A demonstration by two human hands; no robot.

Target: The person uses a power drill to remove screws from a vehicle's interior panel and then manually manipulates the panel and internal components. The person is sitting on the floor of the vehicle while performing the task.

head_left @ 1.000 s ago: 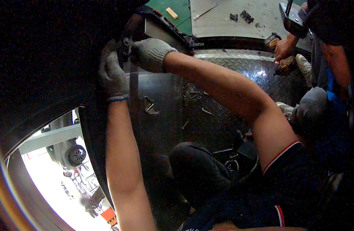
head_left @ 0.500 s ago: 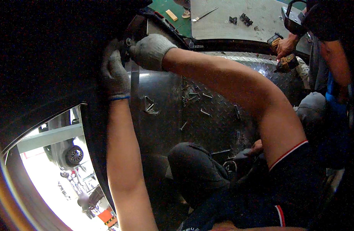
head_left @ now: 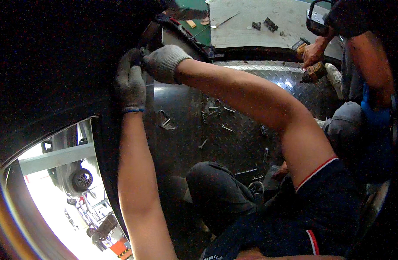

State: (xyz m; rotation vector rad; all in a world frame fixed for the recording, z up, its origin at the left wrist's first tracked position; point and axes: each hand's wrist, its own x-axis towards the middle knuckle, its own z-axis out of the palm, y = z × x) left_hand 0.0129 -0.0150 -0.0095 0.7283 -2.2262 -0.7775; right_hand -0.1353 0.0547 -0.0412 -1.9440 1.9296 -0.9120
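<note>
Both my hands wear grey knit gloves and meet at the upper left, by a dark panel edge. My left hand (head_left: 132, 84) reaches up with its fingers bent toward a small dark part (head_left: 143, 51). My right hand (head_left: 165, 64) comes in from the right, fingers closed at that same part. Fingers and shadow hide most of the part, so its kind cannot be made out. Below my hands is a smooth metal surface (head_left: 168, 97), where a small bracket-like metal piece (head_left: 165, 120) lies.
Loose bolts (head_left: 227, 128) and other hardware lie on the tread-plate floor (head_left: 242, 141). At the upper right a co-worker's hand (head_left: 312, 54) holds a cordless drill (head_left: 313, 73). A person in a grey cap (head_left: 344, 123) is close on my right. Behind stands a pale table (head_left: 238, 37); a window opening (head_left: 56, 160) is lower left.
My left fingers have come closer round the small part, and its round shiny piece shows less. My right hand has shifted slightly down. A person's arm or leg has come in at the top.
</note>
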